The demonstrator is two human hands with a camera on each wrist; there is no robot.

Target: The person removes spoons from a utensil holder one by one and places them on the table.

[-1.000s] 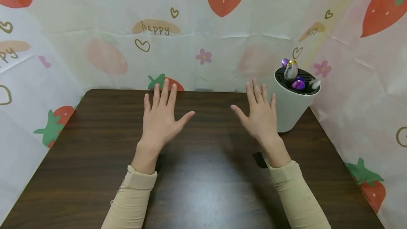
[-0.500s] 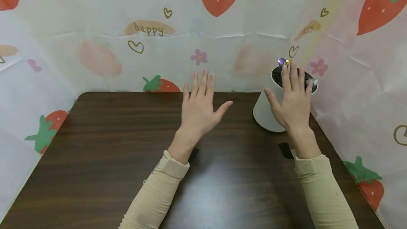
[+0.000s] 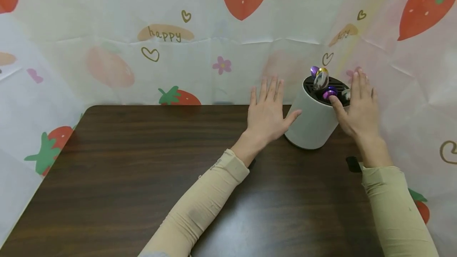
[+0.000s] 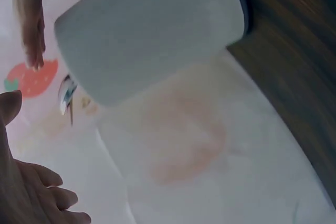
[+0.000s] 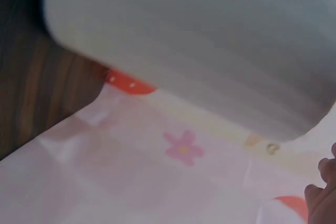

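A white, round-sided holder (image 3: 312, 124) with a black slotted top (image 3: 337, 84) stands at the back right of the table. Shiny rounded spoon-like ends in purple, gold and silver (image 3: 321, 79) stick out of it. My left hand (image 3: 265, 118) is beside the holder's left side, fingers straight and thumb spread towards it. On the other side, my right hand (image 3: 362, 114) has straight fingers too, its thumb overlapping the rim in the head view. The left wrist view shows the holder's wall (image 4: 152, 35) between both hands; neither hand's fingers curl round it.
The dark wood-grain table (image 3: 143, 177) reaches back to a strawberry-print cloth (image 3: 200, 62). The same cloth hangs close along the right side, just past the right hand. A small black piece (image 3: 353, 164) shows at the right wrist.
Both hands have moved right, from over the middle of the table to either side of the holder. The right hand passed in front of the holder on its way. Fingers stay straight.
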